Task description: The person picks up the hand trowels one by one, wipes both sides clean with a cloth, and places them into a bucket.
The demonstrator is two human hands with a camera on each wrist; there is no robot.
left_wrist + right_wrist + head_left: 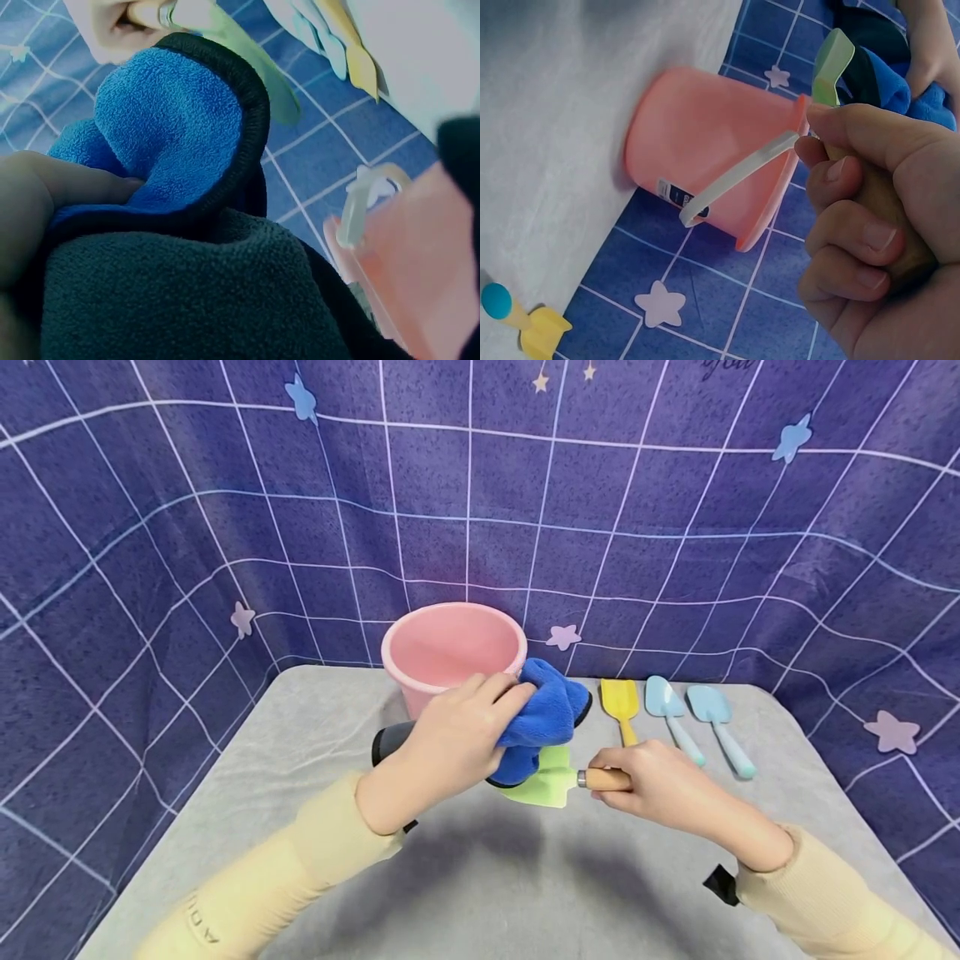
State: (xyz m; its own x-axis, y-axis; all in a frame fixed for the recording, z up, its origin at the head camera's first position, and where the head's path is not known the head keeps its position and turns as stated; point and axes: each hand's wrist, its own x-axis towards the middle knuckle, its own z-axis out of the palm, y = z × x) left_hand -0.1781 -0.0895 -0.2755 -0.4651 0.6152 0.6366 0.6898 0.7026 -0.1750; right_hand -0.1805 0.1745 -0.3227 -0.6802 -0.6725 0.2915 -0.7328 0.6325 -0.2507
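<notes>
My left hand (467, 731) grips a blue cloth (546, 706) with a black edge and a dark grey underside, bunched over the blade of a green hand shovel (551, 777). In the left wrist view the thumb presses into the folded blue cloth (172, 127). My right hand (656, 781) holds the shovel by its wooden handle (607, 779), fingers curled round it. The right wrist view shows the green blade (834, 64) pointing toward the cloth. Part of the blade is hidden behind the cloth.
A pink bucket (420, 681) with a white handle (739, 176) stands at the back, just beyond my left hand. To the right lie a yellow shovel (620, 697) and two light blue shovels (663, 697). A purple grid-patterned curtain (480, 485) hangs behind the grey table (300, 735).
</notes>
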